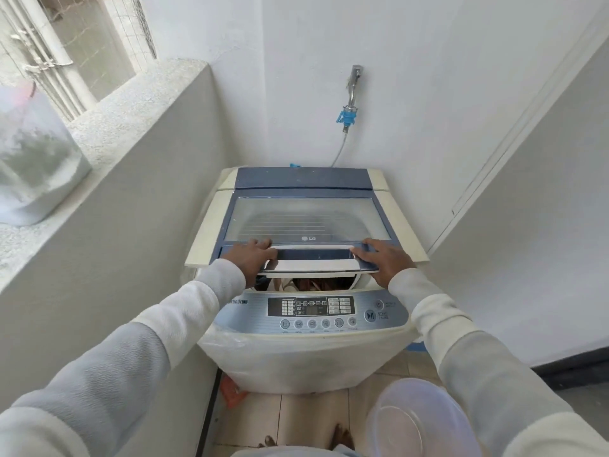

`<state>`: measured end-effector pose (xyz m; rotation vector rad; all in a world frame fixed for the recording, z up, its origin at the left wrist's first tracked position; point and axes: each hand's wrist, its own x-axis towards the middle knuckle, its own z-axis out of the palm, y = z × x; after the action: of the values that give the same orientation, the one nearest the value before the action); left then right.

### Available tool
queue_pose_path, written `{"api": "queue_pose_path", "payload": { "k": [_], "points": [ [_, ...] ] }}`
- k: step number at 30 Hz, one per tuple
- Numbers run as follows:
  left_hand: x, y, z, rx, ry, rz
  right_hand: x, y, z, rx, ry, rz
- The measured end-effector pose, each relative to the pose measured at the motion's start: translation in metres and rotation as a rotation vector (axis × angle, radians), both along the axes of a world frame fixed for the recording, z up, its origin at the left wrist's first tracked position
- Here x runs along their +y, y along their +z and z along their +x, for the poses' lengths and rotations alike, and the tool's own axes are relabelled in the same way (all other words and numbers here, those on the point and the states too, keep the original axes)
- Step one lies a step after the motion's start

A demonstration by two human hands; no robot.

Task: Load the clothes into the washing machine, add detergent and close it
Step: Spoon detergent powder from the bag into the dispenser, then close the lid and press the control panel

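White-walled corner housed the washing machine [296, 357]. Left hand [252, 258] and right hand [384, 258] lay flat, fingers straight, grasping nothing, on the lid [306, 222] front, apparently to press evenly; clothes [306, 284] showed through a narrow gap.

- Home laundry nook, narrow and white-walled.
- Top-loading washing machine [306, 354] under a wall tap [355, 80] with hose [341, 150].
- Tiled floor [296, 413], meshed window [82, 44] above a rough ledge [148, 90].
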<state>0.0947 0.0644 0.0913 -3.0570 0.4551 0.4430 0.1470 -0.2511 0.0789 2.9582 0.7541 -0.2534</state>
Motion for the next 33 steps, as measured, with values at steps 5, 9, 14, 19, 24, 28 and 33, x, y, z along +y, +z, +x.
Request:
{"api": "queue_pose_path", "payload": {
  "k": [5, 9, 14, 19, 24, 28, 33],
  "points": [
    [-0.007, -0.023, -0.008, 0.035, 0.037, 0.027, -0.002, -0.017, -0.008, 0.096, -0.012, -0.041],
    [-0.016, -0.026, -0.01, 0.11, 0.099, 0.033, -0.013, -0.028, -0.003, 0.28, -0.061, 0.036],
    [-0.022, -0.016, -0.017, 0.153, 0.29, -0.169, -0.025, -0.041, -0.008, 0.348, -0.074, 0.131],
    [0.003, -0.035, -0.034, 0.251, 0.33, -0.128, -0.045, -0.064, -0.024, 0.239, -0.038, 0.278],
    [0.012, -0.092, -0.062, 0.067, 0.241, -0.074, -0.05, -0.084, -0.046, 0.206, -0.151, 0.416],
    [0.001, -0.101, -0.071, -0.044, 0.283, -0.08, -0.047, -0.085, -0.049, 0.217, -0.18, 0.465],
    [-0.006, -0.105, -0.073, -0.076, 0.303, -0.07, -0.047, -0.086, -0.048, 0.209, -0.19, 0.508]
  ]
}}
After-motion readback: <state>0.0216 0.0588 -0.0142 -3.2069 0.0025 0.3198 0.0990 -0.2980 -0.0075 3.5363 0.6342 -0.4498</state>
